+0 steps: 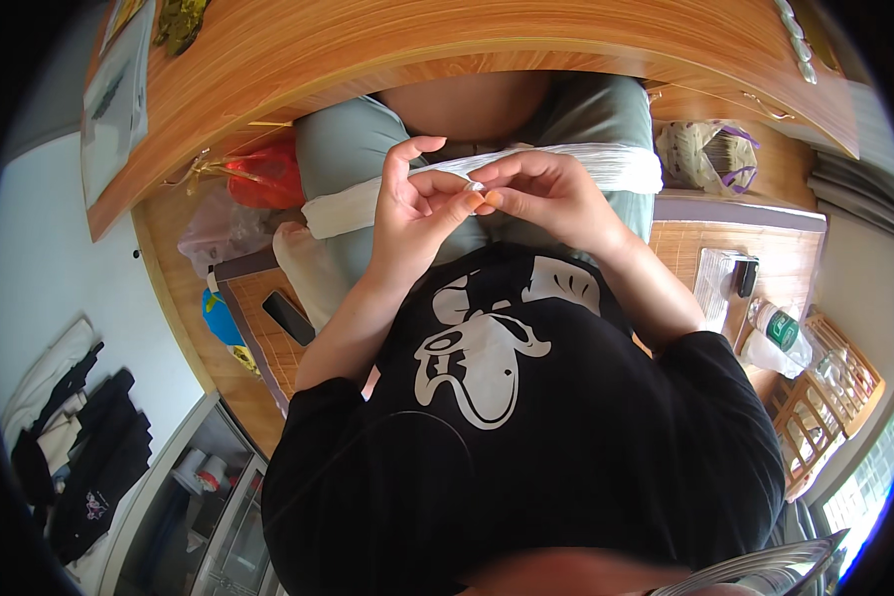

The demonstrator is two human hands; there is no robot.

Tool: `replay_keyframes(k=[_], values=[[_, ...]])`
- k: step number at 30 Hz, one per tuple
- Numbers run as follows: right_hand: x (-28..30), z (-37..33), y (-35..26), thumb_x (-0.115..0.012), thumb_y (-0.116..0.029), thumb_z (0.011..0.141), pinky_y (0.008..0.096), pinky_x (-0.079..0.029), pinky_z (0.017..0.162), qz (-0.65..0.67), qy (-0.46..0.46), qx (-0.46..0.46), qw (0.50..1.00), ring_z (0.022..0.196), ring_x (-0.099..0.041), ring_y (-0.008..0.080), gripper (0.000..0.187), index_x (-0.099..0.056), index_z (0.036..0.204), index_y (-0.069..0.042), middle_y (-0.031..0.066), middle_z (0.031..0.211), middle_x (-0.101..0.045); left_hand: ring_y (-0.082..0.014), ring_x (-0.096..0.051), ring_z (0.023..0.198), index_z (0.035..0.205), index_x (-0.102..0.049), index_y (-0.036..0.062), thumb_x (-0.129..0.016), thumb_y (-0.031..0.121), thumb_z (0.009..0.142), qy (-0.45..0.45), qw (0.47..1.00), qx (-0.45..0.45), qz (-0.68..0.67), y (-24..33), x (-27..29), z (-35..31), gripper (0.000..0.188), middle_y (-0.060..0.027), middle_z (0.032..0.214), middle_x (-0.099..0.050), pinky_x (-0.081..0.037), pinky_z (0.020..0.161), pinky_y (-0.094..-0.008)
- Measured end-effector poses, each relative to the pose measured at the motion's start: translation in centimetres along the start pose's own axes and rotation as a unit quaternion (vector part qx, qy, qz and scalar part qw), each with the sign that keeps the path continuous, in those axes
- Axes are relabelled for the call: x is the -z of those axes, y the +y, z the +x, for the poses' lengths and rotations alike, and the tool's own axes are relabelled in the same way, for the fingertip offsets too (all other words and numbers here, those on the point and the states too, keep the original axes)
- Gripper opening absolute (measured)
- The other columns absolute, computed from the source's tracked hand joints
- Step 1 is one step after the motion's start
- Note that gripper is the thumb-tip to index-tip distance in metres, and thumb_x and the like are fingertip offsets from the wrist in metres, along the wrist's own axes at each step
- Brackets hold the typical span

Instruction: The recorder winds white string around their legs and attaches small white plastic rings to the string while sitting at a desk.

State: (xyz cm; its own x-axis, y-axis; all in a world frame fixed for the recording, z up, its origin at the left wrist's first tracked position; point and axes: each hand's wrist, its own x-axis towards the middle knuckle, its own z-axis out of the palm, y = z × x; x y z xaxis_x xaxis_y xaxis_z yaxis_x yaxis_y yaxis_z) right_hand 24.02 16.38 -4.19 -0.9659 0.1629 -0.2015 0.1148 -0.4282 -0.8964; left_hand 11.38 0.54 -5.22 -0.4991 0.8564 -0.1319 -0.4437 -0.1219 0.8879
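Fingers [460, 205] of left hand [407, 223] and right hand [564, 194] both pinch a small white piece [475, 186], mid-air over the trousers [343, 149], on the near side of the table [417, 50]. White strands [626, 169] lie across; can't tell if joined. I'd log fine two-handed fingering; next move, I judge, calls for light pressure and close fingertip control.
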Motion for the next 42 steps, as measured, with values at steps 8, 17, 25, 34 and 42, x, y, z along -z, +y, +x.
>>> replay_keyframes(k=[8, 17, 25, 34, 42], values=[[1.2, -0.2, -1.4, -0.066, -0.001, 0.089, 0.0262, -0.054, 0.083, -0.141, 0.078, -0.006, 0.987, 0.089, -0.068, 0.0138, 0.013, -0.069, 0.101, 0.005, 0.0098, 0.093, -0.071, -0.0186, -0.065, 0.097, 0.140, -0.027, 0.0025, -0.053, 0.006, 0.099, -0.012, 0.999, -0.010, 0.033, -0.8, -0.8, 0.4, 0.049, -0.0138, 0.099, -0.068, -0.048, 0.094, -0.0348], [4.9, -4.0, -7.7, -0.072, 0.000, 0.083, 0.0244, -0.052, 0.076, -0.373, 0.256, 0.157, 0.878, 0.086, -0.066, 0.0127, 0.015, -0.071, 0.098, 0.003, 0.0086, 0.091, -0.071, -0.0204, -0.060, 0.102, 0.136, -0.037, 0.0010, -0.047, 0.004, 0.099, 0.019, 0.995, -0.029, 0.091, 0.0, -0.2, 0.6, 0.039, -0.0152, 0.111, -0.061, -0.047, 0.097, -0.0372], [19.2, -10.1, -15.4, -0.069, -0.011, 0.085, 0.0234, -0.049, 0.069, -0.382, 0.629, 0.293, 0.611, 0.076, -0.065, 0.0101, 0.018, -0.071, 0.100, 0.000, 0.0060, 0.083, -0.071, -0.0139, -0.056, 0.093, 0.135, -0.041, 0.0060, -0.049, 0.008, 0.098, 0.032, 0.991, 0.016, 0.126, -0.3, 0.4, 0.6, 0.038, -0.0076, 0.105, -0.058, -0.043, 0.089, -0.0307], [21.9, -7.9, -15.5, -0.070, -0.015, 0.087, 0.0236, -0.047, 0.072, -0.418, 0.667, 0.264, 0.557, 0.078, -0.061, 0.0089, 0.020, -0.070, 0.100, 0.000, 0.0037, 0.084, -0.069, -0.0137, -0.055, 0.092, 0.135, -0.041, 0.0064, -0.050, 0.007, 0.097, 0.016, 0.991, 0.028, 0.128, 0.2, -0.5, 1.0, 0.039, -0.0060, 0.106, -0.057, -0.043, 0.090, -0.0299], [23.5, -9.3, -15.0, -0.070, -0.016, 0.087, 0.0243, -0.047, 0.074, -0.465, 0.636, 0.295, 0.540, 0.084, -0.060, 0.0096, 0.026, -0.066, 0.106, 0.001, 0.0055, 0.094, -0.068, -0.0135, -0.055, 0.093, 0.135, -0.041, 0.0071, -0.051, 0.007, 0.097, 0.015, 0.991, 0.047, 0.128, -0.2, 0.3, 0.8, 0.039, -0.0059, 0.106, -0.057, -0.043, 0.090, -0.0301]])
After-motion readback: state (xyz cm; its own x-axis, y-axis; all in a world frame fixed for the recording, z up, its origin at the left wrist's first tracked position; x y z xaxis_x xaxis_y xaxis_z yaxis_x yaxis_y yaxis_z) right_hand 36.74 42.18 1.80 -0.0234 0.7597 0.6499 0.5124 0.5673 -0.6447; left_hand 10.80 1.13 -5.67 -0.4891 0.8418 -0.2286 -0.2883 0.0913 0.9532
